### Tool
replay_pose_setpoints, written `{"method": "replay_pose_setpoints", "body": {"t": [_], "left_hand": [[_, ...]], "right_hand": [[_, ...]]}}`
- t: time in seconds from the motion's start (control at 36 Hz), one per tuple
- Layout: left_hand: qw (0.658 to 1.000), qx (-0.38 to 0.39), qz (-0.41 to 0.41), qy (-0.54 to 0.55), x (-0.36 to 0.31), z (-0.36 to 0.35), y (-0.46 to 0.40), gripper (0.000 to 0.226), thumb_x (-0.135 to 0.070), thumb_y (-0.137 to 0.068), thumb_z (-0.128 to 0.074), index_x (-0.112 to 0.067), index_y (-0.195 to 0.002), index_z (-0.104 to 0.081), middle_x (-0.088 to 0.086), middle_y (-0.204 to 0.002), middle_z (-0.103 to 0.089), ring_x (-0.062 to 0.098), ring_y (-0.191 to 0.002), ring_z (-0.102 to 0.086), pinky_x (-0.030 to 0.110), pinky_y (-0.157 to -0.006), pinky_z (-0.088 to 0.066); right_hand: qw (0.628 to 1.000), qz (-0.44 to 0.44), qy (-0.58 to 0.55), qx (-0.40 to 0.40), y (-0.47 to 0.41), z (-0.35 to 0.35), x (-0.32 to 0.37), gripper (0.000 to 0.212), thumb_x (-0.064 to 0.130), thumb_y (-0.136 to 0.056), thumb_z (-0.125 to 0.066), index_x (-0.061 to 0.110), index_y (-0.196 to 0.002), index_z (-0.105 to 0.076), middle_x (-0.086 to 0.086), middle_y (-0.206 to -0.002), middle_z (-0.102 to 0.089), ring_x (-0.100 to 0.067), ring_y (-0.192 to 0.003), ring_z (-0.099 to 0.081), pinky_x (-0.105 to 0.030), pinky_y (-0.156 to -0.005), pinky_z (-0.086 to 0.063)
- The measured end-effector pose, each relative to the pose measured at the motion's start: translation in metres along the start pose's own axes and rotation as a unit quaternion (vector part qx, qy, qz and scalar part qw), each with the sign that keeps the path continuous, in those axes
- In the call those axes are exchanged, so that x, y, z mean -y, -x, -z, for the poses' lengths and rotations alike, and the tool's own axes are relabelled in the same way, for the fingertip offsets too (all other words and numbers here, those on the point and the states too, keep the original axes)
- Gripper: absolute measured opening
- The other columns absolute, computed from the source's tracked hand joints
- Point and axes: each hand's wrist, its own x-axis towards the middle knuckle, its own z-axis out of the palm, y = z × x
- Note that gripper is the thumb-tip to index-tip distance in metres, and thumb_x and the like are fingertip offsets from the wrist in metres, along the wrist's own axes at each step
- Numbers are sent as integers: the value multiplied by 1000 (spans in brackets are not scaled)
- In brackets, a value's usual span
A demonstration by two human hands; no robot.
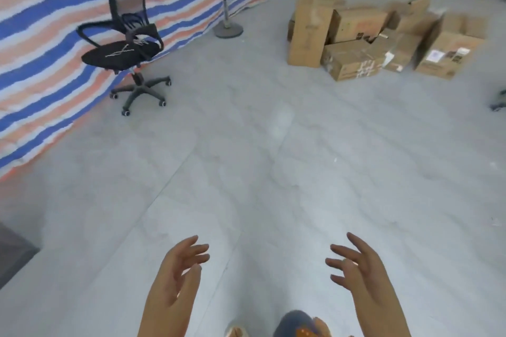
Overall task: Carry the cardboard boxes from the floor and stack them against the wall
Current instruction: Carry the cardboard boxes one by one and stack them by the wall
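The brown, scuffed cardboard boxes (383, 35) lie in a jumbled heap on the floor at the far right, well apart from both hands. The left hand (175, 279) and right hand (358, 268) hover low in the foreground, fingers (342, 250) spread wide and relaxed, holding nothing. One tall box stands upright; others lean, some with white labels. The pale grey smooth floor (260, 145) meets a blue, orange and white striped tarpaulin wall (41, 49), beside a black mesh swivel chair (126, 46) and a round-based fan stand (227, 24).

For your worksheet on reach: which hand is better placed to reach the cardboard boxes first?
Right, marginally. The right hand is open on the same side as the cardboard boxes; the left hand, also open, is farther across.
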Motion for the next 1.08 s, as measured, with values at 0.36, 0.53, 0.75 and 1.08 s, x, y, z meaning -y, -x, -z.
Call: {"method": "replay_pose_setpoints", "body": {"t": [0.36,0.53,0.75,1.08], "left_hand": [[996,89,-4,-4,-27,-141,-165,32,-32,-73,-53,-55,-92,-64,-10,-105,-69,10,-94,-67,35,-89,-48],[994,113,-14,8,-63,-248,-238,31,-45,-65,-52,-56,-92,-64,-10,-105,-69,9,-93,-67,33,-87,-50],[991,133,2,18,-84,-348,-316,37,-24,-76,-51,-19,-112,-59,-9,-104,-70,11,-93,-68,36,-89,-49],[987,162,23,1,-100,-486,-493,30,-35,-77,-58,-27,-106,-63,-6,-103,-70,10,-93,-67,34,-86,-54]], "right_hand": [[993,-23,-32,-111,-161,65,11,56,62,-67,-73,31,-110,-55,-1,-98,-72,-11,-81,-70,-20,-63,-56],[991,-2,6,-135,-273,128,47,31,4,-96,-45,25,-116,-56,-1,-97,-71,-12,-83,-70,-22,-70,-57],[988,-17,27,-149,-380,175,60,33,7,-96,-46,35,-113,-54,10,-100,-71,-10,-86,-69,-24,-74,-56],[977,-41,29,-207,-576,216,67,32,7,-97,-46,33,-112,-55,1,-100,-71,-10,-85,-70,-20,-70,-56]]}}
